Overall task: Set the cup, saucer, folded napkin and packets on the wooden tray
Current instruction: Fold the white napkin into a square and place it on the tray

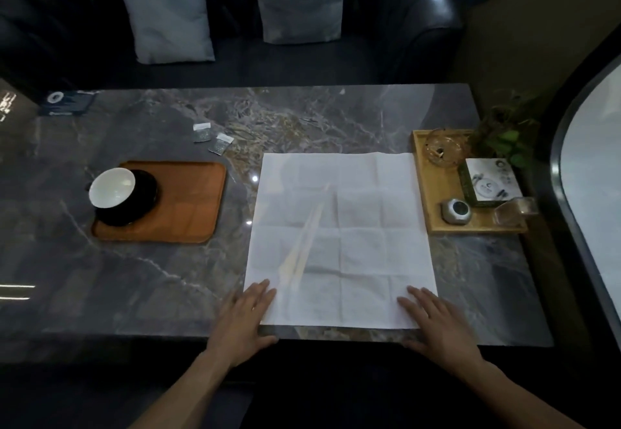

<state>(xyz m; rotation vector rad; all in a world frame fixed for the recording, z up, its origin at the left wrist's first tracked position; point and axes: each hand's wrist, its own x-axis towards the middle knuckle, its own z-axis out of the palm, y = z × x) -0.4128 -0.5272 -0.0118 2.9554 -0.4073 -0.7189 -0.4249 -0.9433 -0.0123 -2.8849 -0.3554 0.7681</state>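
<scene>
I count one white cup (112, 187) sitting on one black saucer (134, 200), both at the left end of the one dark wooden tray (188, 207). Two packets (211, 138) lie on the table (100, 277) just behind that tray, off it. One white napkin (339, 240), fully unfolded, lies flat at table centre. Second, lighter tray (437, 213) on the right holds a glass ashtray (442, 149), a box and a small round gadget. Left hand (247, 321) and right hand (437, 324) both released, fingers straight, flat on the napkin's near corners, grasping nothing.
</scene>
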